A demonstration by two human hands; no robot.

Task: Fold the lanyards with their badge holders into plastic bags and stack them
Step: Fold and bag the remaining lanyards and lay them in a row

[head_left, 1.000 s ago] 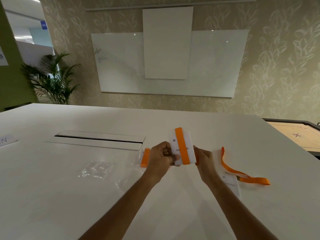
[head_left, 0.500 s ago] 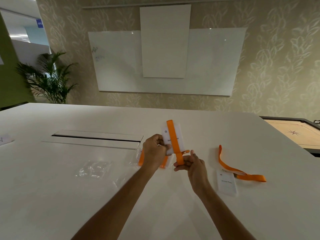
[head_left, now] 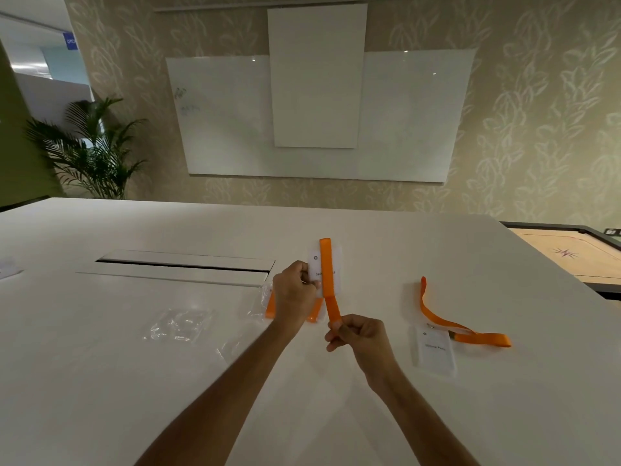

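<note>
A broad white tabletop carries everything, with a long recessed cable slot set into it on the left. A second orange lanyard with its white badge holder lies loose on the right, well apart from the hands, not yet folded. A crumpled clear plastic bag lies empty on the left, and a bagged orange lanyard is partly hidden behind the left wrist, apparently already packed.

The left hand is raised above the tabletop with its fingers closed on the left edge of the white badge holder held upright. The orange lanyard strap is laid down the front of that holder from its top edge. The right hand is lower and nearer, its thumb and forefinger pinched shut on the strap's free end.

A second ago both hands were pressed against the holder's sides, with the strap flat across its face. Since then the right hand has been drawn down and toward the body, and the strap's tail has been pulled out below the holder. The strap is judged to be under tension for another wrap around the holder, so the folding step is under way and bagging of this piece is still to be done.
</note>
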